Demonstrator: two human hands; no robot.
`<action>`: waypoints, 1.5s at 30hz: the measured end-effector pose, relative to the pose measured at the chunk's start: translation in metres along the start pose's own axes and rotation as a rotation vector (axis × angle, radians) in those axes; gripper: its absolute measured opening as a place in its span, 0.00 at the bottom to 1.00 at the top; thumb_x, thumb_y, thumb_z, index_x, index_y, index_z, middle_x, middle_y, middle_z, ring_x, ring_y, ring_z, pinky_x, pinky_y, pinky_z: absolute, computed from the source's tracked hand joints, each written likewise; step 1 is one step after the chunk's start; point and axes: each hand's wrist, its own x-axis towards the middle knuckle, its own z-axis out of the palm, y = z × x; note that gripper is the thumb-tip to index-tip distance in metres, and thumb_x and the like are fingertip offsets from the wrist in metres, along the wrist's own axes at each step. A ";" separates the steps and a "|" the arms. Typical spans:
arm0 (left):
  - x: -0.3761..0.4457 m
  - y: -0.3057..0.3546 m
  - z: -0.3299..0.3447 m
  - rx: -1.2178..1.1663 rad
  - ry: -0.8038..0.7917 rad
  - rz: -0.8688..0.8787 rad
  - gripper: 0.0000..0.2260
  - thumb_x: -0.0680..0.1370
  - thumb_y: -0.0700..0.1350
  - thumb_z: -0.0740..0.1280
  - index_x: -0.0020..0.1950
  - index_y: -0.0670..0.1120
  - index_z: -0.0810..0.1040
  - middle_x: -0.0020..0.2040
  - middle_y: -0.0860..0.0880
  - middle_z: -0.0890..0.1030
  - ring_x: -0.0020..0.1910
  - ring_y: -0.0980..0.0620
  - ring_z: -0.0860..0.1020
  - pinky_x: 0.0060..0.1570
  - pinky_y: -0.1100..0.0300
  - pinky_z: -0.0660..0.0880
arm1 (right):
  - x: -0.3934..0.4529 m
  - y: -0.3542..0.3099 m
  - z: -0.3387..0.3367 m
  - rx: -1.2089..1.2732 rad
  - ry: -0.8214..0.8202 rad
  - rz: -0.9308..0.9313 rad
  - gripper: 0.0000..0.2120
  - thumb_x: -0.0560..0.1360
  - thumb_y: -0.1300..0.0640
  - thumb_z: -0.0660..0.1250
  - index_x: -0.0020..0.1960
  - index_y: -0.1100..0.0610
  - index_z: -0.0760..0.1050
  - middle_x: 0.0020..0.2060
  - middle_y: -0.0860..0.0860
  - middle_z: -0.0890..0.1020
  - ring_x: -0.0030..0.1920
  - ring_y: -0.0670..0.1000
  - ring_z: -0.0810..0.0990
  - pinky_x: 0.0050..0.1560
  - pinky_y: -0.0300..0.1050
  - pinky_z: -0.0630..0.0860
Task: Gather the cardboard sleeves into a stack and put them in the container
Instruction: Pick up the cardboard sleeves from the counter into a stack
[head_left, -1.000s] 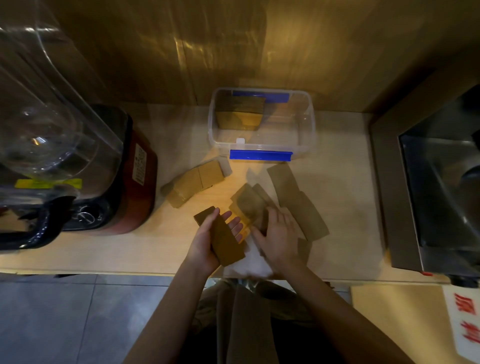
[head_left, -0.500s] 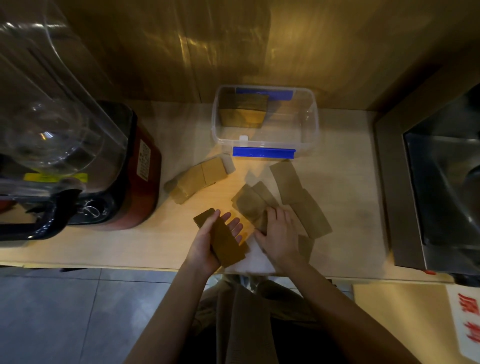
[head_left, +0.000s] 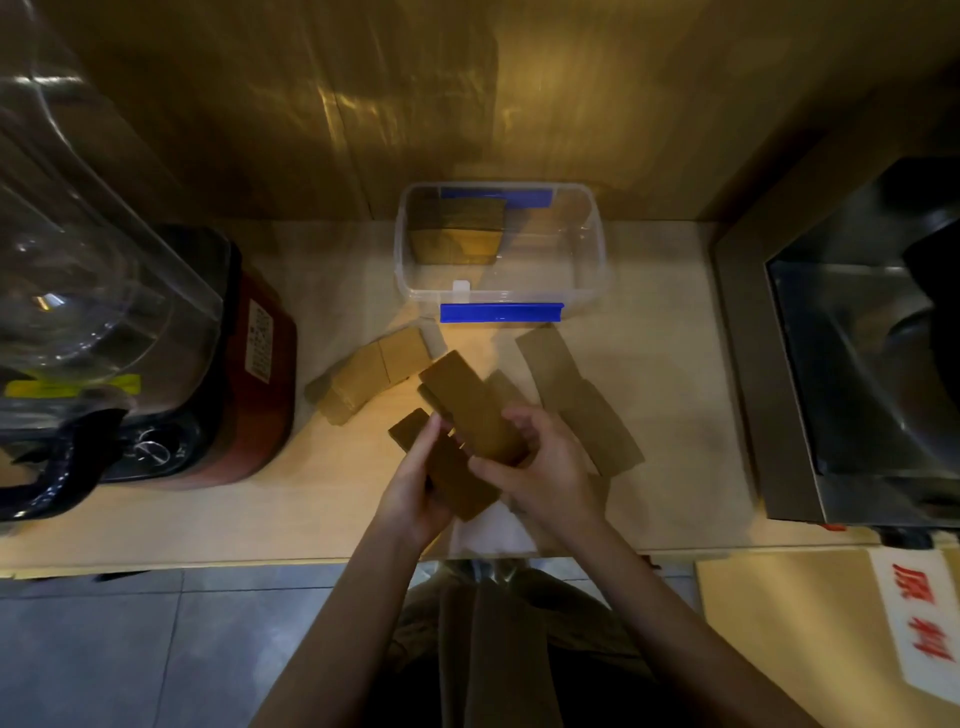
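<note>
My left hand (head_left: 415, 483) holds a small stack of brown cardboard sleeves (head_left: 452, 480) above the counter's front. My right hand (head_left: 545, 467) grips another brown sleeve (head_left: 475, 405), lifted off the counter and angled over the left-hand stack. More flat sleeves (head_left: 576, 395) lie on the counter to the right, partly under my right hand. A paler bundle of sleeves (head_left: 371, 374) lies to the left. The clear plastic container (head_left: 597, 244) with blue clips stands at the back, with a stack of sleeves (head_left: 457, 234) in its left end.
A blender with a red base (head_left: 260, 358) and clear jug (head_left: 78, 260) stands on the left. A steel appliance (head_left: 852, 364) fills the right side. A white sheet (head_left: 493, 530) lies at the counter's front edge. The wooden wall rises behind the container.
My right hand, flat on the loose sleeves before, has lifted one and brought it over the stack in my left hand. The left hand stayed almost still.
</note>
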 end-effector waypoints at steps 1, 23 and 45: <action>0.000 -0.001 0.003 0.003 -0.046 0.013 0.21 0.68 0.55 0.64 0.57 0.46 0.77 0.53 0.44 0.83 0.57 0.44 0.78 0.57 0.48 0.74 | -0.003 0.002 0.003 -0.017 -0.021 -0.001 0.26 0.63 0.49 0.75 0.59 0.48 0.70 0.54 0.46 0.75 0.54 0.47 0.73 0.51 0.42 0.74; 0.023 0.003 0.035 -0.066 0.050 -0.036 0.13 0.65 0.51 0.69 0.45 0.47 0.77 0.37 0.48 0.82 0.38 0.52 0.82 0.52 0.54 0.75 | 0.088 0.057 -0.035 -0.624 0.064 0.036 0.23 0.74 0.49 0.63 0.66 0.56 0.64 0.65 0.60 0.70 0.65 0.59 0.66 0.64 0.53 0.67; 0.035 0.004 0.041 -0.028 0.102 -0.108 0.18 0.63 0.52 0.70 0.50 0.46 0.78 0.42 0.46 0.83 0.42 0.50 0.82 0.51 0.54 0.76 | 0.044 0.092 -0.069 -0.363 0.283 0.085 0.29 0.63 0.57 0.74 0.63 0.57 0.69 0.61 0.59 0.72 0.62 0.59 0.67 0.60 0.48 0.66</action>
